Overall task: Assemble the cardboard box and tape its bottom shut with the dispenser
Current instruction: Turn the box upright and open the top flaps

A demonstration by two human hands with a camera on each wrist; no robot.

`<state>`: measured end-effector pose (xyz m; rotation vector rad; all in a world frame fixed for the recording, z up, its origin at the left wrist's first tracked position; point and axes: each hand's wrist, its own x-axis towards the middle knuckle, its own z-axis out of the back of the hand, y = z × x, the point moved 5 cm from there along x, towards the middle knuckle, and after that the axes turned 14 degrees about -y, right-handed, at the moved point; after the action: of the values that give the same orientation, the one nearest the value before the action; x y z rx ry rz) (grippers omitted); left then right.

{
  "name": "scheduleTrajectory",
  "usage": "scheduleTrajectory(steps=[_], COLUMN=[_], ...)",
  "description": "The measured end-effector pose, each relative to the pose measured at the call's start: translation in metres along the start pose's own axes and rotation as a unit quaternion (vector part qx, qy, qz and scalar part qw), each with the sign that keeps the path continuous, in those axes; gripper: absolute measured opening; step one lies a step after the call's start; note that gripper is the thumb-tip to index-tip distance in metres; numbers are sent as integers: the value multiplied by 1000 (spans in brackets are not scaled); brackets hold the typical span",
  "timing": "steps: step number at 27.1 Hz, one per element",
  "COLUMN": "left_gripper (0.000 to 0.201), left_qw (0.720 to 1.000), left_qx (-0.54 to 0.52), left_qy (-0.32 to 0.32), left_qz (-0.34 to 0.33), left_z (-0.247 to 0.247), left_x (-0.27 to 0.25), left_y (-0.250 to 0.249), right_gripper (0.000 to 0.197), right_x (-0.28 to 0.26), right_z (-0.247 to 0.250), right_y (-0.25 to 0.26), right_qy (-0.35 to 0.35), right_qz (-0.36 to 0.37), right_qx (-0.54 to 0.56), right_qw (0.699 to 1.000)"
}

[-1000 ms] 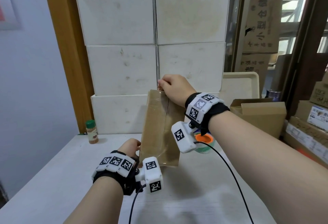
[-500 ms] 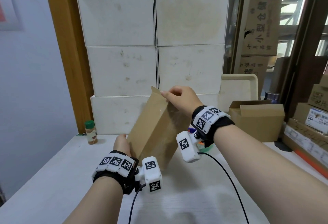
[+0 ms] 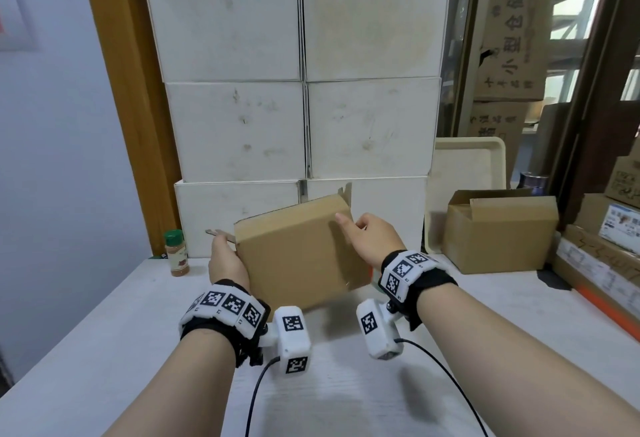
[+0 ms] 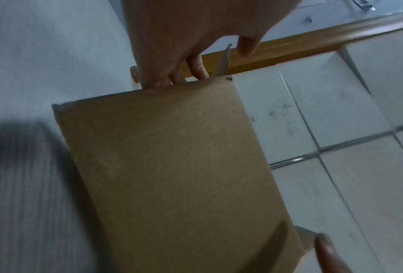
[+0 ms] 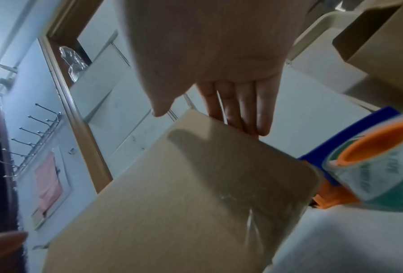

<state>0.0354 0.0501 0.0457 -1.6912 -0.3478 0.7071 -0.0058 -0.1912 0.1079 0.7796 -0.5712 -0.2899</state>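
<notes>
The box [image 3: 298,249] is held tilted above the table [image 3: 104,350] between both hands, blocking the middle. Bare tabletop lies open in front of it and to its left. Behind, a wall of white boxes [image 3: 304,125] closes the far edge. A spice jar [image 3: 177,252] stands at the back left, near the left hand [image 3: 227,260]. Just right of the box, beside the right hand [image 3: 372,241], sits the tape dispenser [image 5: 368,166]. Farther right an open carton [image 3: 498,232] and a leaning tray [image 3: 467,173] stand in the way.
</notes>
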Motion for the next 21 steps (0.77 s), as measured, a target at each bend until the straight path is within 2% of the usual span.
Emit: scheduleTrajectory(steps=[2,3,6,8,11,13,14,16,19,21], left_gripper=[78,86,75,64,59,51,48,44,48,52], left_qw=[999,998,1000,999,998,996,995,993,993,994], left_qx=[-19,-29,6,40,53,75,88,103,102,103], left_qy=[17,23,-4,-12,-33,-43,-48,-51,-42,-26], left_qz=[45,41,14,-10,-4,-20,-27,-32,-28,-21], left_z=[10,10,10,9,12,12,13,13,13,12], left_x=[-39,-42,-34,-30,-28,-23,-23,-24,-29,-34], left_y=[-19,-22,-21,-24,-29,-31,-33,-34,-35,-36], right_gripper=[65,69,76,73,50,48,45,45,61,58], right_x=[-4,-4,-5,-5,2,4,5,-1,-20,-28], right_z=[-2,-3,0,5,17,25,23,6,-17,-17], right_y=[-4,-7,-14,-16,-2,21,32,50,59,62], right_qy=[16,27,40,29,-72,-120,-109,-25,130,158], right_qz=[-7,-17,-68,-93,-33,62,116,202,213,197], right_qx=[-41,-56,-63,-54,-48,-62,-80,-170,-291,-277], right_qw=[999,998,995,994,996,989,984,964,924,927])
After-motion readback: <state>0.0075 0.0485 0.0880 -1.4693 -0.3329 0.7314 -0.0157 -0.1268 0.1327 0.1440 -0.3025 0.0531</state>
